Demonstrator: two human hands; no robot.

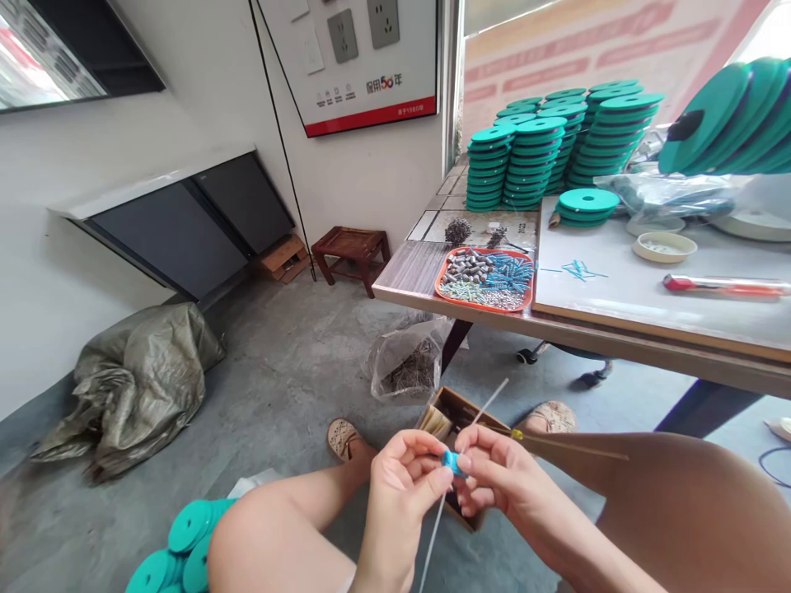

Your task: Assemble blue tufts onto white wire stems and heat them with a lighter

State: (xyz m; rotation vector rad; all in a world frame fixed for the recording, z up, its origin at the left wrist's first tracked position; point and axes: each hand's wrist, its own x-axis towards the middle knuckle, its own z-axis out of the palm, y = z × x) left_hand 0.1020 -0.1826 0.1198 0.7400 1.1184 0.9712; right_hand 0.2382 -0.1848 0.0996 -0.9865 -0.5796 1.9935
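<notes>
Floor: grey concrete, box (461,409) half hidden behind hands.
Left hand (401,482): pinches blue piece (454,463) (mostly covered).
Right hand (498,478): pinches same piece, wire (488,403) through.

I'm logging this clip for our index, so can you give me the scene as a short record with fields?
left hand: left hand pinches a small blue piece
right hand: right hand grips the same piece, threaded on a thin white rod
table: orange tray of small metal and blue parts; stacks of green discs
floor: clear bag, grey sack, green discs by the knee
</notes>
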